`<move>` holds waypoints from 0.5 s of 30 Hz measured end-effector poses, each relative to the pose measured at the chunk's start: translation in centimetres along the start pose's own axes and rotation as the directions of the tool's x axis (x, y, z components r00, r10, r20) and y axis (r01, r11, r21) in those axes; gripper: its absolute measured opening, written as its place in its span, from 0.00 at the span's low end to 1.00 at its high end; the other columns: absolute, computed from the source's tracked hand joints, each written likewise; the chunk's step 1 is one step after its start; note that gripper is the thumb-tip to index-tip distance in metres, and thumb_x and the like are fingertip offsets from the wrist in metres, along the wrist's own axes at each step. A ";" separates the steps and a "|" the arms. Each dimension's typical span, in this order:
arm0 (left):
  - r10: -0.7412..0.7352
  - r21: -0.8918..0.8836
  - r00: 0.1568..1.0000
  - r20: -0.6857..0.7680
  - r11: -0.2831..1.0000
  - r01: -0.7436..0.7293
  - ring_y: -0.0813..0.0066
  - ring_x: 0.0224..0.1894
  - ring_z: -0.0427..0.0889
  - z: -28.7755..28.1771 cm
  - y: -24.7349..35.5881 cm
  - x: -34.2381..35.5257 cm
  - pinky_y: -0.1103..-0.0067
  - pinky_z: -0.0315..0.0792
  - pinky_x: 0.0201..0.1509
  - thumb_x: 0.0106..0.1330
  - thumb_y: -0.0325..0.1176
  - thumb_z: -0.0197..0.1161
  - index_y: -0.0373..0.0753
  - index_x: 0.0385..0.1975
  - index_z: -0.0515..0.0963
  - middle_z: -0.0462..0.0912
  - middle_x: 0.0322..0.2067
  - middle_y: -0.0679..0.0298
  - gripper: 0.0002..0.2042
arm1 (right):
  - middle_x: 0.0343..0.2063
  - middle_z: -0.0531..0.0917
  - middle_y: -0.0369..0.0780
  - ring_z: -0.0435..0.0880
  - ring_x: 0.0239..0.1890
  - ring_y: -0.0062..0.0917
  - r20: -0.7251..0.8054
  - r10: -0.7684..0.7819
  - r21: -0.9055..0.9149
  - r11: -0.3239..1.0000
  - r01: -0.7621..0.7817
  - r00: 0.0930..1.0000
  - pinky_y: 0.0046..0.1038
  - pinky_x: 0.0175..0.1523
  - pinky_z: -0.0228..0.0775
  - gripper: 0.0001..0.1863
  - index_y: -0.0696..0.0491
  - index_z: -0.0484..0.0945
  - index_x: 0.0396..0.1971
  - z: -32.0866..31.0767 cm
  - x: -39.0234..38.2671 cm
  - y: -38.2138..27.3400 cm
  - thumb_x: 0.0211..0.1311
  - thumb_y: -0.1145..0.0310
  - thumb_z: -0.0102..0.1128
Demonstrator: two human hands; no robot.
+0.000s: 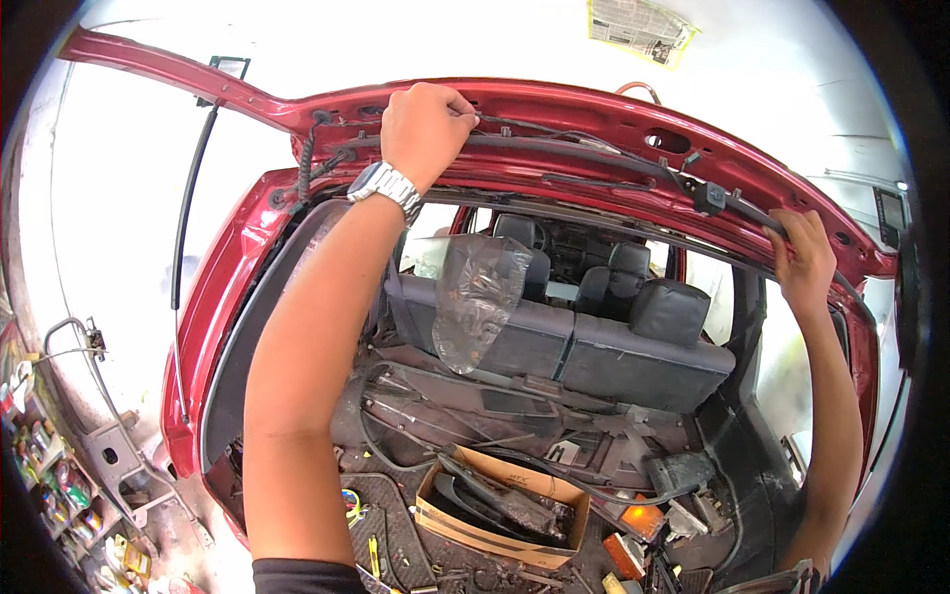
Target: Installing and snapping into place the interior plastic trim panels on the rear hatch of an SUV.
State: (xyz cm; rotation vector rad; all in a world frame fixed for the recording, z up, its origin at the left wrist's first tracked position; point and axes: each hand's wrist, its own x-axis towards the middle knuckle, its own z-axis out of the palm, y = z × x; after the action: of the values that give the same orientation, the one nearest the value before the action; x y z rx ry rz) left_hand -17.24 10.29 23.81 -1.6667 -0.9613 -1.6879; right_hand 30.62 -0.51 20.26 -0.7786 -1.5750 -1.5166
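Note:
The raised red tailgate point(584, 104) of a car spans the top, its inner face bare. My left hand point(426, 134), with a metal watch point(388, 186) on the wrist, pinches a thin black wire point(524, 125) that runs along the tailgate's inside. Farther right, my right hand point(804, 259) has its fingers wrapped over a long dark strip point(614, 158) lying along the tailgate's lower edge. A small black plastic part point(709, 198) sits on this strip, left of my right hand. The palm side of each hand is hidden.
A black gas strut point(193, 208) stands at the left. Clear plastic point(480, 297) hangs before the rear seatback point(643, 366). On the cargo floor are a cardboard box point(445, 525) of black parts, an orange lamp point(643, 520) and loose pieces. Shelves point(59, 485) with bottles stand lower left.

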 end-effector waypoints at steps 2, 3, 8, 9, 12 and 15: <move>0.038 -0.030 0.999 0.020 0.999 -0.037 0.52 0.31 0.88 -0.5 0.2 -0.1 0.64 0.82 0.43 0.60 0.38 0.71 0.42 0.30 0.91 0.89 0.27 0.54 0.08 | 0.37 0.87 0.39 0.81 0.35 0.34 0.008 0.006 -0.006 1.000 -0.006 1.000 0.32 0.41 0.75 0.11 0.54 0.84 0.40 0.1 0.0 0.2 0.58 0.76 0.72; 0.039 -0.012 0.997 0.069 0.999 -0.038 0.55 0.32 0.89 -0.7 0.3 -0.3 0.67 0.81 0.43 0.64 0.38 0.67 0.39 0.34 0.90 0.89 0.29 0.53 0.11 | 0.36 0.87 0.39 0.81 0.35 0.34 0.014 0.012 -0.006 1.000 -0.012 1.000 0.32 0.40 0.75 0.10 0.55 0.83 0.40 0.1 0.1 0.3 0.58 0.75 0.72; 0.236 -0.165 0.968 0.085 0.962 -0.220 0.57 0.42 0.88 -1.3 -1.6 -0.7 0.69 0.79 0.48 0.69 0.37 0.58 0.35 0.43 0.88 0.89 0.38 0.50 0.15 | 0.33 0.85 0.39 0.79 0.33 0.35 0.045 -0.012 -0.010 1.000 0.012 0.999 0.34 0.39 0.74 0.09 0.54 0.83 0.39 -0.2 0.9 0.9 0.60 0.72 0.71; 0.249 -0.177 0.964 0.093 0.957 -0.230 0.54 0.43 0.87 -1.5 -1.7 -0.9 0.66 0.78 0.50 0.67 0.37 0.59 0.35 0.42 0.88 0.88 0.40 0.51 0.15 | 0.33 0.84 0.40 0.79 0.33 0.35 0.068 -0.005 -0.002 1.000 0.005 0.998 0.34 0.39 0.74 0.08 0.54 0.83 0.39 -0.3 1.1 1.1 0.60 0.72 0.71; 0.280 -0.178 0.953 0.117 0.950 -0.257 0.51 0.45 0.84 -1.9 -1.4 -1.4 0.63 0.77 0.54 0.64 0.38 0.60 0.34 0.44 0.87 0.85 0.42 0.54 0.16 | 0.33 0.84 0.40 0.80 0.33 0.36 0.055 0.046 -0.010 0.999 -0.046 0.997 0.35 0.39 0.74 0.08 0.53 0.84 0.39 -0.5 1.4 1.3 0.60 0.71 0.72; 0.339 -0.128 0.935 0.100 0.937 -0.326 0.52 0.44 0.84 -1.6 -1.7 -1.8 0.63 0.77 0.52 0.64 0.39 0.63 0.35 0.47 0.86 0.84 0.44 0.57 0.17 | 0.32 0.84 0.39 0.80 0.33 0.36 0.032 0.025 0.013 1.000 -0.026 0.999 0.35 0.38 0.74 0.08 0.52 0.85 0.38 0.0 1.6 1.1 0.61 0.69 0.72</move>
State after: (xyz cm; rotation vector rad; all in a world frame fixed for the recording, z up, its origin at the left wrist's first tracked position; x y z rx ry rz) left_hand -19.43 9.84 21.87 -1.9001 -0.6024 -1.4463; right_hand 30.82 -0.59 22.22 -0.8164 -1.5909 -1.4808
